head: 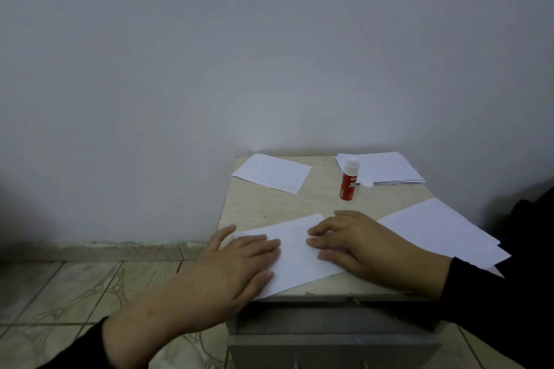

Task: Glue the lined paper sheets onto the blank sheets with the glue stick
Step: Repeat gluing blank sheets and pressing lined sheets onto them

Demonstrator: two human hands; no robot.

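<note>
White paper sheet (295,252) lies at the near edge of your small table (314,198), and both your hands press it flat with straight fingers: left hand (236,260) on its left end, right hand (350,241) on its right. Your glue stick (347,178) stands upright just beyond, its cap (366,184) beside it, touching the far-right paper stack (386,168).

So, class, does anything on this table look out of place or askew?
The glue stick stands uncapped, its cap lying loose beside it, so it could dry out. The sheet under both hands sits crooked, one corner overhanging the table edge. The right-hand sheets also stick out past the edge.
</note>
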